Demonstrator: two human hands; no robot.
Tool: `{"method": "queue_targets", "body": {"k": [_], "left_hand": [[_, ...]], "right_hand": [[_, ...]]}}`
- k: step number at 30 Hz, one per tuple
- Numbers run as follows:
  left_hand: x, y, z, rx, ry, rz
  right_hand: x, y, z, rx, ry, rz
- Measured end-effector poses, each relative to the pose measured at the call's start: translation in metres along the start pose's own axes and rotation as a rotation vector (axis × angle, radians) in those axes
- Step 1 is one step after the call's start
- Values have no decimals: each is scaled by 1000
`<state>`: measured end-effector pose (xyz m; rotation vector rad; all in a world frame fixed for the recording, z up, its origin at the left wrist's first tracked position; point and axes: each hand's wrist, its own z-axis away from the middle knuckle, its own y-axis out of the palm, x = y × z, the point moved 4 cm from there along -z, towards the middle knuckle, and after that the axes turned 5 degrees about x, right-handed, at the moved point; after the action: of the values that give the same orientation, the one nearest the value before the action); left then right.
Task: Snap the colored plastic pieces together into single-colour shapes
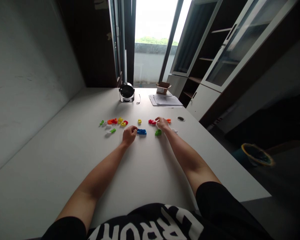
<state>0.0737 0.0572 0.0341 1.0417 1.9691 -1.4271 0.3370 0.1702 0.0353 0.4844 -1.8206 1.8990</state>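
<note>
left hand point(129, 135): fingers point(135, 129) curled at glossy blue plastic block point(141, 132), cannot tell if gripping | right hand point(162, 124): fingers point(156, 119) just beside shiny red plastic piece point(152, 122), cannot tell if gripping | black shirt point(150, 223): large white lettering, cut off

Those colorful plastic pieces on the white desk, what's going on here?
A person is working at a white desk with both bare hands. Their left hand rests beside a blue plastic piece, and their right hand is at a red piece, with a green piece between the hands. More small coloured pieces lie in a loose row further left.
</note>
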Motion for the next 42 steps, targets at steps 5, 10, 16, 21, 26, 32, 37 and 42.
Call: {"method": "queue_targets", "body": {"k": [5,10,16,21,26,32,37,42], "left_hand": [[23,-24,-13,-148,-74,-132],[45,-46,-22,-307,-166,-276],[49,-37,-38,-145,41,-478],[56,-28,-50,52,171,-502],[57,-31,-52,83,125,-475],[47,-36,-41,42,98,-538],[47,-45,-33,51,76,-579],[40,-51,-15,46,177,-531]], "right_hand": [[7,-3,15,-97,-85,-59],[33,9,63,-210,-334,-130],[82,42,139,-28,-641,-274],[100,59,167,168,-832,-369],[88,69,161,156,-775,-340],[85,78,159,177,-761,-355],[85,76,157,171,-761,-386],[83,77,155,164,-728,-431]]}}
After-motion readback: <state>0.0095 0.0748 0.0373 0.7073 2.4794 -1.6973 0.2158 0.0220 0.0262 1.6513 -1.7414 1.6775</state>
